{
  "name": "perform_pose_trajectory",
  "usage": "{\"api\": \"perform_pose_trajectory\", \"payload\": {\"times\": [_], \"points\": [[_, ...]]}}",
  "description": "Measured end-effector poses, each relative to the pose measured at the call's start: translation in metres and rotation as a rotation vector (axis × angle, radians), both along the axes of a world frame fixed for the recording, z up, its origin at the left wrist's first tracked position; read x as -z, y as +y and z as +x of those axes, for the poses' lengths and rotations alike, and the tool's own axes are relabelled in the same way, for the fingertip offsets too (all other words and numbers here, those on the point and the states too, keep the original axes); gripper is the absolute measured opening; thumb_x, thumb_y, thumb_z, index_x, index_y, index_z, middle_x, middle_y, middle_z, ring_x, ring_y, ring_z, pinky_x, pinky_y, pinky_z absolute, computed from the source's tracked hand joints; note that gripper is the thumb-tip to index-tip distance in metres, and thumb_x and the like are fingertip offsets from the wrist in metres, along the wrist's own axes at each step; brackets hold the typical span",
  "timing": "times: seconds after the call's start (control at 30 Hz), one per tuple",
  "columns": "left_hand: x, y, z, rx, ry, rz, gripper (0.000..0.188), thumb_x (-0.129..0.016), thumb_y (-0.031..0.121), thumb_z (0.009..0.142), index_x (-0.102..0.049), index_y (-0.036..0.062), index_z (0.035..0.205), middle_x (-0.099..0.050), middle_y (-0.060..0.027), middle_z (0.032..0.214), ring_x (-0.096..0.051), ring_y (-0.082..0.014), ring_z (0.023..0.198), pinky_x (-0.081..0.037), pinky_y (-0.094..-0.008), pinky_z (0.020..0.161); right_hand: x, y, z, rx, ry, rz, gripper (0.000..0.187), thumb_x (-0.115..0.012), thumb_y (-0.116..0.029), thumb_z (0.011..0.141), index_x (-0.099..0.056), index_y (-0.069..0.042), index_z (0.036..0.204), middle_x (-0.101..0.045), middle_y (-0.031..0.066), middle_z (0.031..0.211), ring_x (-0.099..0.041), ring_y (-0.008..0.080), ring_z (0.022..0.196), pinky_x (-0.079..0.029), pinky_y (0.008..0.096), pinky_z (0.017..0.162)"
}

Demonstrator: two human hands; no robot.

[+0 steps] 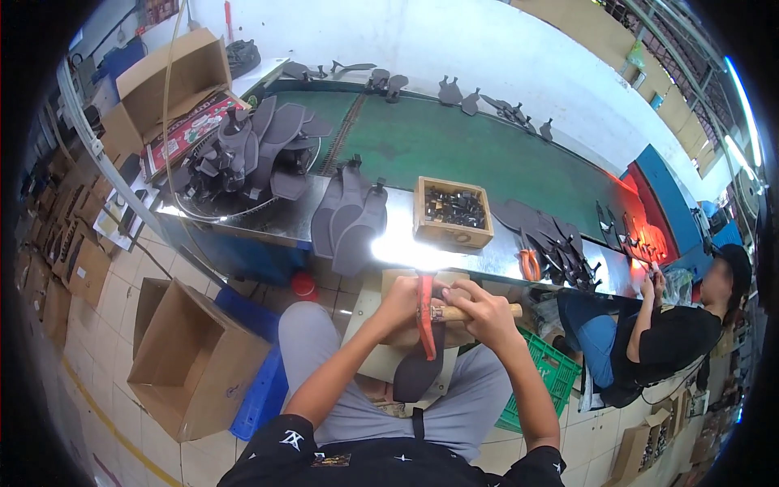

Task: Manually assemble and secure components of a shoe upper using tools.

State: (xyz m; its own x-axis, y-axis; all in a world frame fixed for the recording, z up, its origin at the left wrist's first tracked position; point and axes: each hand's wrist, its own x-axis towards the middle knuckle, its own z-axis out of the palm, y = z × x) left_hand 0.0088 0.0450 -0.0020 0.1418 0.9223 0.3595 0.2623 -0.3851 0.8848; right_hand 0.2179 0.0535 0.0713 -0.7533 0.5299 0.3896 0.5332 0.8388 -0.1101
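My right hand (480, 313) is closed round the wooden handle of a hammer (425, 325) with a red, curved head. The hammer lies crosswise above my lap, its handle end sticking out to the right of my fist. Close beside the head, my left hand (399, 302) is closed at the far end of a dark grey sandal sole (419, 375). Its fingertips are partly hidden behind the hammer head. The sole's wide end points toward me, over a pale board (369, 357) between my knees. Both hands' fingers nearly meet; any small part between them cannot be made out.
Ahead, a wooden box (454, 237) of small dark parts stands on the metal bench edge, with soles (353, 223) and orange-handled pliers (529, 265) beside it. Behind runs a green conveyor (454, 138). A carton (191, 365) stands left, a green crate (531, 381) right; a co-worker (673, 341) sits farther right.
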Motion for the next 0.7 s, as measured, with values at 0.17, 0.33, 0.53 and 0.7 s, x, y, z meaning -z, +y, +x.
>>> {"api": "perform_pose_trajectory", "payload": {"times": [0.17, 0.33, 0.53, 0.7], "points": [[-0.009, -0.004, 0.002, -0.032, -0.083, -0.079, 0.028, -0.077, 0.009, 0.080, -0.073, 0.0036, 0.107, -0.074, -0.0114, 0.091, -0.070, -0.0145, 0.079, -0.056, -0.0306, 0.072, 0.005, 0.003, 0.004, 0.060, 0.116, -0.107, 0.052, -0.071, 0.000, 0.071, -0.068, -0.016, 0.120, -0.065, 0.0062, 0.090, -0.068, 0.0213, 0.070, -0.054, 0.0338, 0.058], [-0.004, -0.007, 0.006, -0.019, -0.228, -0.130, 0.024, -0.080, 0.010, 0.080, -0.076, 0.0025, 0.102, -0.072, 0.0016, 0.082, -0.057, -0.0005, 0.068, -0.047, -0.0197, 0.058, -0.013, -0.047, -0.003, 0.295, 0.631, -0.507, 0.036, -0.063, -0.012, 0.092, -0.060, -0.007, 0.127, -0.063, 0.0058, 0.078, -0.058, 0.0134, 0.062, -0.048, 0.0305, 0.056], [-0.005, -0.007, 0.009, -0.061, -0.222, -0.184, 0.023, -0.081, 0.010, 0.078, -0.076, 0.0012, 0.100, -0.071, 0.0014, 0.079, -0.056, -0.0006, 0.066, -0.045, -0.0193, 0.057, -0.044, -0.091, 0.006, 0.329, 0.738, -0.759, 0.034, -0.047, -0.019, 0.105, -0.049, 0.002, 0.131, -0.060, 0.0056, 0.072, -0.055, 0.0115, 0.056, -0.045, 0.0291, 0.053], [-0.005, -0.008, 0.013, -0.054, -0.217, -0.170, 0.022, -0.081, 0.010, 0.078, -0.077, 0.0000, 0.097, -0.071, 0.0016, 0.080, -0.057, -0.0009, 0.066, -0.046, -0.0189, 0.057, -0.023, -0.078, 0.001, 0.296, 0.589, -0.677, 0.037, -0.044, -0.025, 0.106, -0.054, -0.001, 0.131, -0.056, 0.0046, 0.064, -0.053, 0.0114, 0.052, -0.044, 0.0294, 0.049]]}}
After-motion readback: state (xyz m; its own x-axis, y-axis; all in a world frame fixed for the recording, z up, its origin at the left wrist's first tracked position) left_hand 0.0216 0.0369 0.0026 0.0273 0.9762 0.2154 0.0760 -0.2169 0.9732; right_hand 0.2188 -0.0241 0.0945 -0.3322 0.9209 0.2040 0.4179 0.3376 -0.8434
